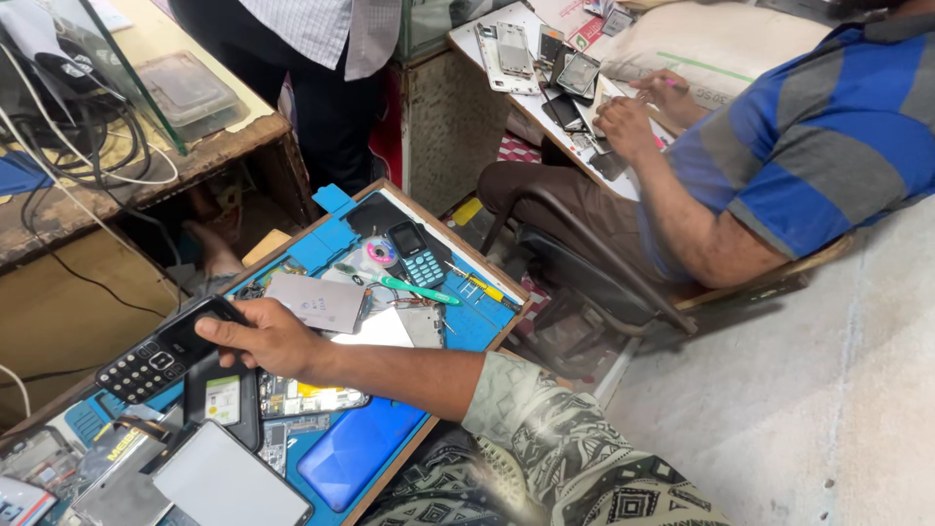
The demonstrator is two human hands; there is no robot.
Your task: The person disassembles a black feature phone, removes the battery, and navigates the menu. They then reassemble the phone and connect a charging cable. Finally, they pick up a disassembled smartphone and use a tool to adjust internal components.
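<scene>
So from my feed, the right hand [265,338] has its fingers wrapped around a black keypad phone [166,353], holding it tilted over the near-left part of the blue work mat [360,450]. Left hand's out of shot, so can't tell its grip. Further back on the mat there's a small teal keypad phone [418,254] and a green-handled screwdriver [414,288]. A co-worker's hand [623,125] rests on the next table [487,58].

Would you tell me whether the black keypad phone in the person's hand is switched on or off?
Apparently off: the black keypad phone, held in the right hand, shows a dark, unlit screen.
</scene>
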